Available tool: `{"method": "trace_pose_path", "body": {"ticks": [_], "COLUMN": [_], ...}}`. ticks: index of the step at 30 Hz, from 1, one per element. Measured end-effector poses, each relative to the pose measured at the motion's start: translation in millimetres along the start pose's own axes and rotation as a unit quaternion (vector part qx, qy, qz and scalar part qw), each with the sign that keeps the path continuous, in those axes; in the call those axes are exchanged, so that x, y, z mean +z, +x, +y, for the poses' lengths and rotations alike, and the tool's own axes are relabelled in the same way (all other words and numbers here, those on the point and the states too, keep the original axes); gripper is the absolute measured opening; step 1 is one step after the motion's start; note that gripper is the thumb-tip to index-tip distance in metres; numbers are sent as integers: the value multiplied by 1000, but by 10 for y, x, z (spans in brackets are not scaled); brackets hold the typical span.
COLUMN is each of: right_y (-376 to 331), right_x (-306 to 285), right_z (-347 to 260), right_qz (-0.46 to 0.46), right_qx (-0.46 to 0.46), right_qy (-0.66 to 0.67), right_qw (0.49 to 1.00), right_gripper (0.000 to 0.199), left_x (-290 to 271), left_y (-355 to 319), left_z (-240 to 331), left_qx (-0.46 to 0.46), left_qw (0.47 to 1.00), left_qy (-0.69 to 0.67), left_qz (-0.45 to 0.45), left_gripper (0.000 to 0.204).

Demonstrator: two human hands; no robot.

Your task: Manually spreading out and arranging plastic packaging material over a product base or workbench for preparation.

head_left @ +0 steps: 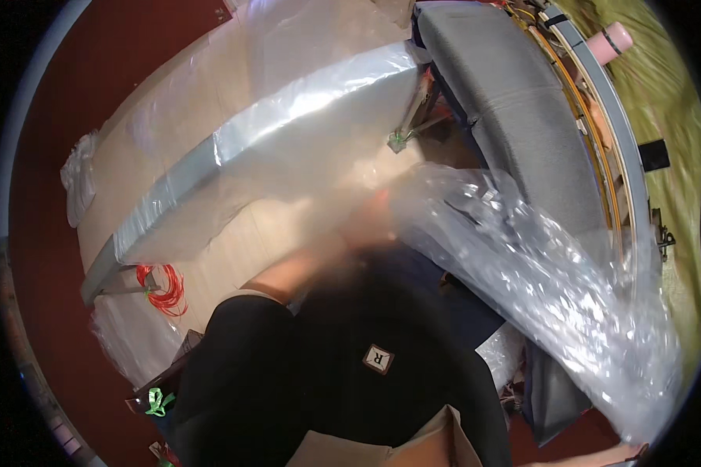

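Plastic sheeting (553, 284), clear and crinkled, runs from the centre of the frame down to the lower right, its glossy folds lying across part of a dark grey padded piece (514, 93) whose bulk fills the upper right. Person's left forearm (292, 272), bare below a dark sleeve with a pale cuff, reaches to the centre, where the left hand (372, 220) is near or against the sheeting's inner end. Blur covers that hand, so I cannot tell whether its fingers are spread, pressed together or pinching the plastic. The right hand cannot be picked out with certainty, nor can the state of its fingers; a bare forearm (588, 457) lies along the lower right edge, close to the sheeting's far end, and whose it is I cannot tell. Across the upper left stretches a long pale-blue piece (288, 105) with shiny film over it. Red cord (162, 291) is coiled at the left, a green ribbon (160, 402) sits at the lower left, and a pink bottle (609, 43) lies on olive-green cloth (674, 86) at the upper right.
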State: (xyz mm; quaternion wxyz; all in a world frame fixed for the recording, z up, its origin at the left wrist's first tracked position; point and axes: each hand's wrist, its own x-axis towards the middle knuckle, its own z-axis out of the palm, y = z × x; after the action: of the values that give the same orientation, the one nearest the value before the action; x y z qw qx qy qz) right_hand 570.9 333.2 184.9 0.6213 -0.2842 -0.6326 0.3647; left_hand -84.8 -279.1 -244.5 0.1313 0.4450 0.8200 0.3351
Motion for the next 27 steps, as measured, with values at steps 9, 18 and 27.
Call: {"method": "trace_pose_path", "body": {"ticks": [9, 18, 27], "right_y": [-224, -1119, -993], "right_x": [660, 2476, 4302], "right_z": [-457, -751, -824], "right_qz": [45, 101, -88], "right_qx": [-44, -68, 23], "right_qy": [-189, -329, 107], "right_qw": [980, 936, 990], "right_gripper": [39, 42, 50], "left_x": [616, -526, -2201], "left_y": [299, 502, 572], "left_z": [185, 2172, 1178], "left_qx": [-67, 398, 6], "left_qw": [984, 671, 764], "left_qy": [-162, -566, -630], "left_qz": [16, -267, 135], "left_gripper": [24, 17, 18]}}
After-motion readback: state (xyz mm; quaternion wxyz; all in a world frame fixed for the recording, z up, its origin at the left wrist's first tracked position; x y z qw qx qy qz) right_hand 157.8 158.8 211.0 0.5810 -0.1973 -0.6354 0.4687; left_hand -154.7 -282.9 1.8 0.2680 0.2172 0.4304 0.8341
